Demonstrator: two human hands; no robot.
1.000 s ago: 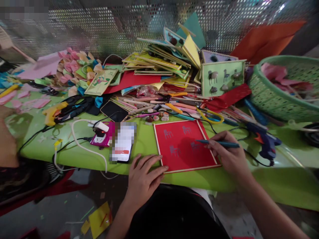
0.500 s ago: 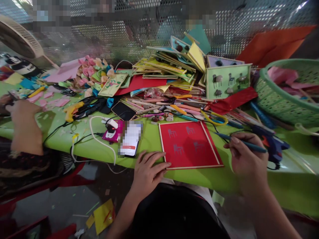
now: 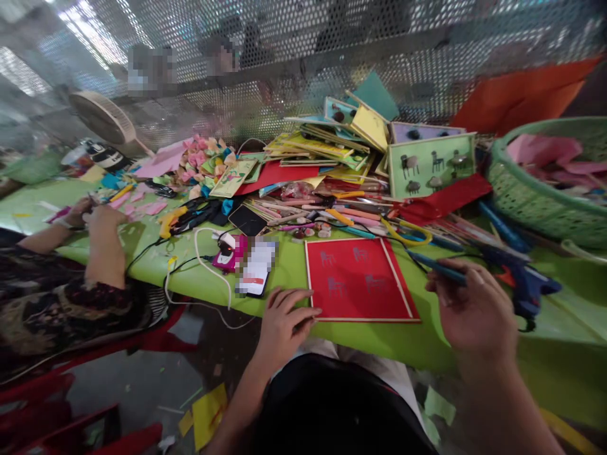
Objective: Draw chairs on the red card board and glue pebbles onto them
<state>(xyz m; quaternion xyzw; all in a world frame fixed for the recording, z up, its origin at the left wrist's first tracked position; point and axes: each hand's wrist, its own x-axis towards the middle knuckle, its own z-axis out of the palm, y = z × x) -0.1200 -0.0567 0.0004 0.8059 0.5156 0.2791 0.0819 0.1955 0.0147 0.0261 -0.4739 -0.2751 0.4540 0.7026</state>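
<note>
A red card (image 3: 361, 280) with a pale stick frame and several small chair drawings lies on the green table (image 3: 294, 265) in front of me. My left hand (image 3: 286, 322) rests flat at the table edge, fingers spread, fingertips touching the card's lower left corner. My right hand (image 3: 474, 309) is closed on a teal pen (image 3: 436, 266) and hovers just right of the card, the pen tip pointing left and off the card.
A phone (image 3: 256, 270) and a pink charger (image 3: 226, 258) with white cables lie left of the card. Behind are pencils, yellow scissors (image 3: 408, 235), stacked craft cards (image 3: 430, 163), a blue glue gun (image 3: 521, 281) and a green basket (image 3: 550, 189). Another person's hands (image 3: 97, 221) work at the left.
My right hand lifted the pen off the red card and drew back to the right. The view swung left, bringing the other person into sight. My left hand stayed put.
</note>
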